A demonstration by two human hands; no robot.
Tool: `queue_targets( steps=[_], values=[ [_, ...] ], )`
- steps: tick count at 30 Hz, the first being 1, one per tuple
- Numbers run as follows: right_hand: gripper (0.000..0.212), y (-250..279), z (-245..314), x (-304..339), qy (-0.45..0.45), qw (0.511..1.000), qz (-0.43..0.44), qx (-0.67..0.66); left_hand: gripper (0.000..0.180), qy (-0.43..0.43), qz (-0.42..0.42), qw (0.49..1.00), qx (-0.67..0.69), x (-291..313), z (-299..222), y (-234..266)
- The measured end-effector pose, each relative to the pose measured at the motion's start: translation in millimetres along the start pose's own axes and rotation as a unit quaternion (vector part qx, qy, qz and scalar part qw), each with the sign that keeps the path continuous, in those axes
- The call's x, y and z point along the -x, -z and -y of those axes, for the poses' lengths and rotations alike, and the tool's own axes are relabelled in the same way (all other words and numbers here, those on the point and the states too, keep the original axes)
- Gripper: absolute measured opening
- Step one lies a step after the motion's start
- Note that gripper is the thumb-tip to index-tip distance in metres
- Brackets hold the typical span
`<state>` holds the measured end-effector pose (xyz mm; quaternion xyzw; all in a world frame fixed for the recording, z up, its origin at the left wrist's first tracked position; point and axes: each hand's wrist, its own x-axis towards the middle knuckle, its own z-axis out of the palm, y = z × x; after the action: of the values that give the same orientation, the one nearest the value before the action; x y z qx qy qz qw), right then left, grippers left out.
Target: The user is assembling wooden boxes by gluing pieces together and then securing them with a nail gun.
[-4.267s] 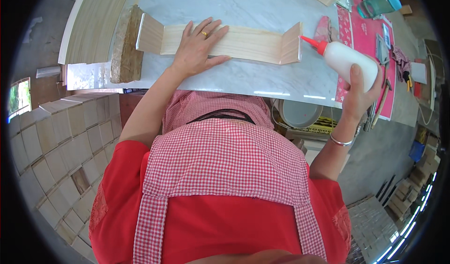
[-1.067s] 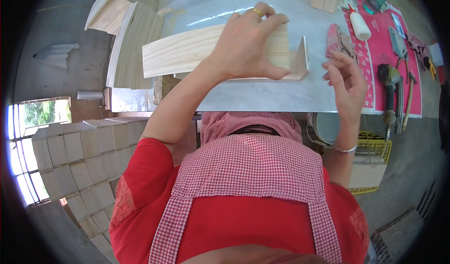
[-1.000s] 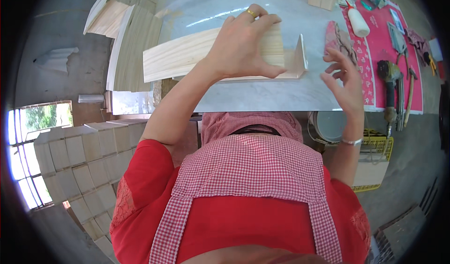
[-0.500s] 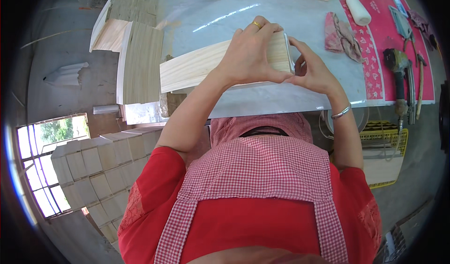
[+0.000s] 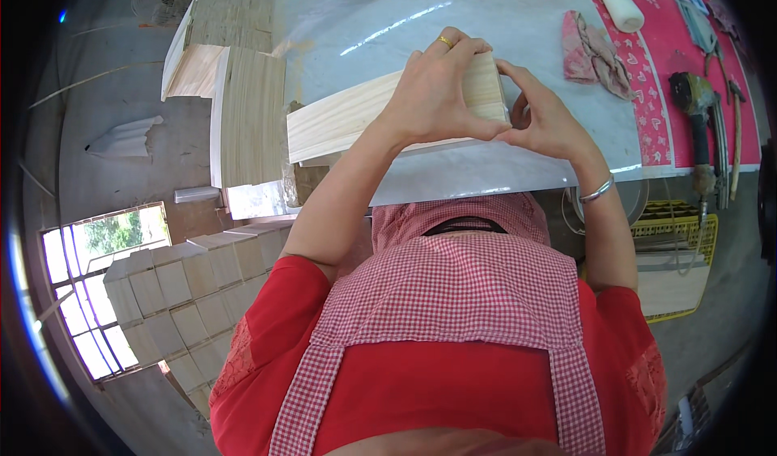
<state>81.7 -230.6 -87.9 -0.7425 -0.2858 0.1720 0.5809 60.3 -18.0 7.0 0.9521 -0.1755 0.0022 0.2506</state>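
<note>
A long, pale wooden piece (image 5: 344, 120), either a board or a narrow box, lies slanting across the table in front of me. My left hand (image 5: 437, 88) spans it near the right end, fingers over the far edge and thumb along the near edge. At that right end, my right hand (image 5: 542, 116) curls its fingers and thumb against the end face, with a gap under the bent fingers. Both thumb tips meet at the near right corner. A thin edge shows at the end face; the underside of the piece is hidden.
Stacked wooden panels (image 5: 251, 116) stand left of the table (image 5: 324, 35). A crumpled cloth (image 5: 595, 55), a white squeeze bottle (image 5: 621, 5) and a power tool (image 5: 692, 104) lie on the right. Wooden blocks (image 5: 190, 282) are piled lower left; a yellow crate (image 5: 704, 250) is lower right.
The pale strip visible at the right end of the wooden piece has narrowed, with my right hand close against it. The whole view has shifted slightly; my left hand keeps its grip.
</note>
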Motion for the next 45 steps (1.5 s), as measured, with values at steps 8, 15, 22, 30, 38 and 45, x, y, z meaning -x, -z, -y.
queue_targets(
  steps=[8,15,22,30,38,45],
  values=[
    [0.103,-0.1,-0.4,-0.9,0.008,1.000,-0.002,0.005,0.095,0.000,0.007,1.000,0.003,0.5,2.6,-0.5],
    [0.097,-12.2,21.6,19.1,0.051,0.996,-0.068,0.005,0.094,-0.007,-0.005,1.000,-0.010,0.1,1.9,-2.4],
    [0.085,-28.2,52.1,61.7,0.077,0.992,-0.100,0.004,0.093,0.003,-0.003,1.000,-0.014,1.3,1.2,-4.1],
    [0.053,5.9,37.1,71.3,0.040,0.981,-0.183,0.051,0.098,0.008,0.008,1.000,-0.019,1.3,3.0,-5.5],
    [0.019,92.0,-60.2,4.5,-0.054,0.792,-0.259,0.550,0.093,-0.015,-0.001,0.999,-0.050,1.0,1.4,-3.6],
    [0.019,58.7,-18.5,13.2,0.038,0.873,-0.329,0.357,0.094,-0.010,-0.002,0.999,-0.041,0.8,1.2,-3.1]
  ],
)
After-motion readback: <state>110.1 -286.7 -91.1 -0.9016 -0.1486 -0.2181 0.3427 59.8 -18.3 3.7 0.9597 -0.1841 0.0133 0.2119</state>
